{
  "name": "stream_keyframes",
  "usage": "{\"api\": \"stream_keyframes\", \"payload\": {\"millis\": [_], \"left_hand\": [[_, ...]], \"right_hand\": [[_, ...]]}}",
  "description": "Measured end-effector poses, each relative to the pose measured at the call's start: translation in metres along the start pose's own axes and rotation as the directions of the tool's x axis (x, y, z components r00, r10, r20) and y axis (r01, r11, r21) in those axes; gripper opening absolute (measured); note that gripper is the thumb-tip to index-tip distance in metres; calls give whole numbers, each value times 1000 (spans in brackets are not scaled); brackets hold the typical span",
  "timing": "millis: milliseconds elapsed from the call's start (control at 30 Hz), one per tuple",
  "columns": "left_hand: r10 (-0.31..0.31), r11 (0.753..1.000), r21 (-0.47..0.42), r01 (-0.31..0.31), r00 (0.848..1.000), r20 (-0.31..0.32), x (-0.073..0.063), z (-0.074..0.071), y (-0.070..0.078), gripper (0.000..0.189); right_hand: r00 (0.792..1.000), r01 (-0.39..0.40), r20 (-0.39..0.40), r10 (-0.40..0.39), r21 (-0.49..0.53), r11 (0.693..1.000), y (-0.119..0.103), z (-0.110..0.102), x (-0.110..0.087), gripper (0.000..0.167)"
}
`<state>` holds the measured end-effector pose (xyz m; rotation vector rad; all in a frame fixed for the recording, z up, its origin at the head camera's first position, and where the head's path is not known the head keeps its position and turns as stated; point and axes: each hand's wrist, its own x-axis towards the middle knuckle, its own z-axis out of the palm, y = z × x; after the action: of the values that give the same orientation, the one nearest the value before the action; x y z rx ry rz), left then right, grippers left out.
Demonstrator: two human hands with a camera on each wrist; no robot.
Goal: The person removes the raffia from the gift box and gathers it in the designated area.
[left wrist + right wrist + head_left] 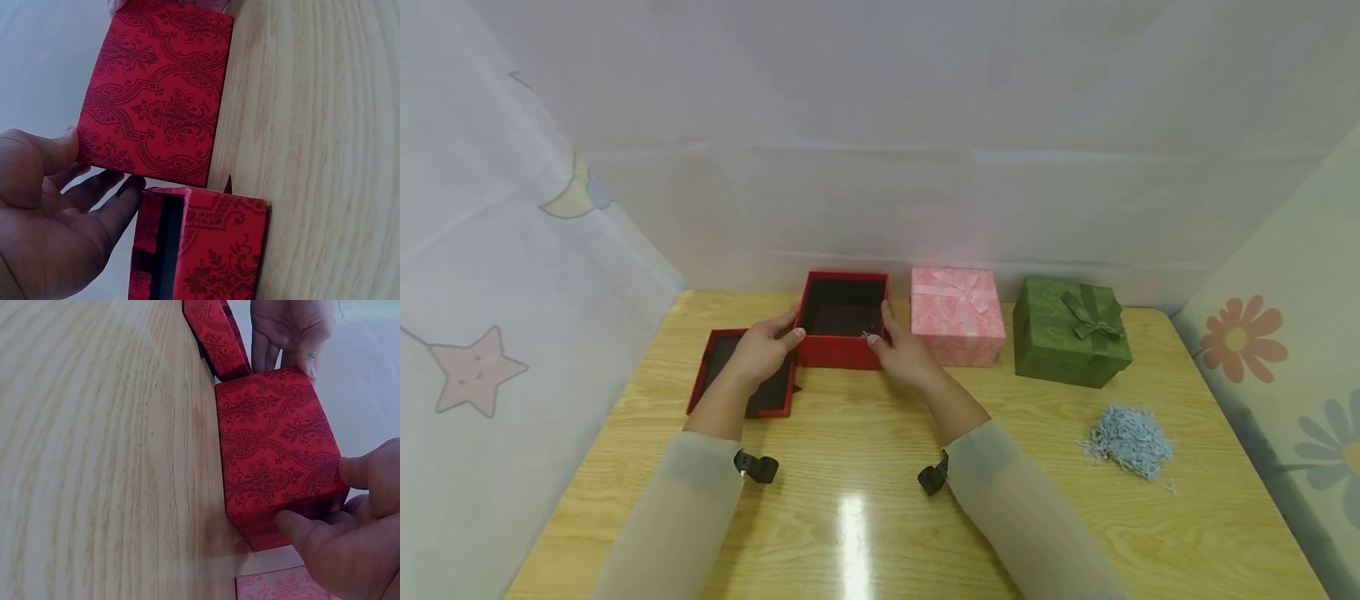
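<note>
An open red box [838, 352] with a dark inside stands near the back of the table, its patterned wall [156, 94] facing the wrist views. My left hand [760, 354] holds its left front corner, thumb at the rim and fingers along the left side. At the opposite corner my right hand [910, 360] grips it, with the thumb [355, 472] by the rim and fingers against the right side. A few pale shreds [867, 334] show at the rim near the right thumb. Beside the box, under my left hand, the red lid [778, 392] lies with its dark inside up.
To the right of the red box stands a pink box [957, 321] with a bow, close to my right hand. Farther right is a green box [1067, 333] with a bow. A pile of light blue paper shreds [1129, 442] lies on the wooden table [970, 533]. Pale cloth hangs behind.
</note>
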<state>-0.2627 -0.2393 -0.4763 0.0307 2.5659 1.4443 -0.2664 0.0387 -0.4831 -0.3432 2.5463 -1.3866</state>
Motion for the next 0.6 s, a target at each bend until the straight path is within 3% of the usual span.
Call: {"api": "stream_keyframes", "payload": {"millis": [167,433,600], "left_hand": [[10,1000,6,-10,1000,5,2,-1,0,65],[49,999,-12,-49,999,-7,-2,-3,2,68],[62,997,-54,-63,998,-14,-4,2,0,75]], "right_hand": [[1000,-12,-20,13,22,1000,0,3,0,74],[992,-21,-126,30,77,997,-2,11,-5,71],[992,18,-128,0,138,990,1,12,-10,75]]}}
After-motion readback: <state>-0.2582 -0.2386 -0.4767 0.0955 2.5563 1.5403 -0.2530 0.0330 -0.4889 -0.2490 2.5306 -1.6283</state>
